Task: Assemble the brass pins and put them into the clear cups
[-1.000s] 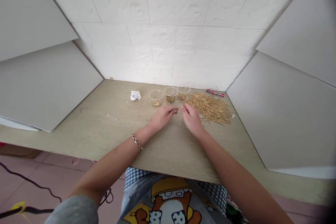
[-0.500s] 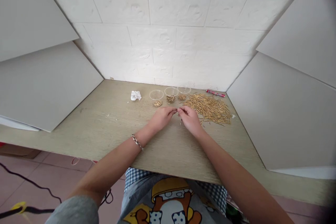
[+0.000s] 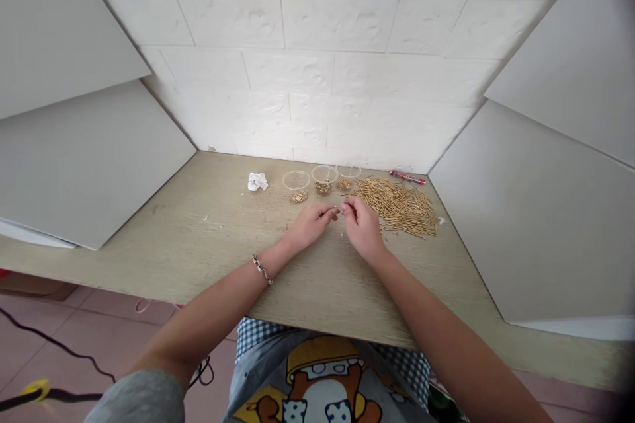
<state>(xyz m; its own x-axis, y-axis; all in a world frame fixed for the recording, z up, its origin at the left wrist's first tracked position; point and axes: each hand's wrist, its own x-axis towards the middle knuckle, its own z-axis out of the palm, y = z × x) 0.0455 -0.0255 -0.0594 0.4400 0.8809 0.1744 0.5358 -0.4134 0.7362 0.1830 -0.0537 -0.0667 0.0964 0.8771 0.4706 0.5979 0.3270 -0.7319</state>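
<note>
My left hand (image 3: 311, 223) and my right hand (image 3: 364, 226) meet low over the table, fingertips pinched together. A thin, light rod-like piece (image 3: 339, 205) shows between them, mostly hidden by the fingers; its exact kind is too small to make out. Just right of my right hand spreads a large heap of thin gold-coloured metal rods (image 3: 397, 205). Beyond my hands stand three clear plastic cups: the left cup (image 3: 296, 180), the middle cup (image 3: 324, 174) and the right cup (image 3: 348, 170). Small gold-coloured parts lie in each.
A crumpled white tissue (image 3: 257, 181) lies left of the cups. Behind the heap is a red printed tube-shaped packet (image 3: 407, 177). Grey panels flank the wooden table (image 3: 198, 251), and a white brick-patterned wall (image 3: 307, 66) rises at its back. Black cables (image 3: 54, 344) hang lower left.
My right hand has shifted slightly right and its fingers have curled more. A small gap has opened between the hands, showing the thin piece. The heap and cups stay put.
</note>
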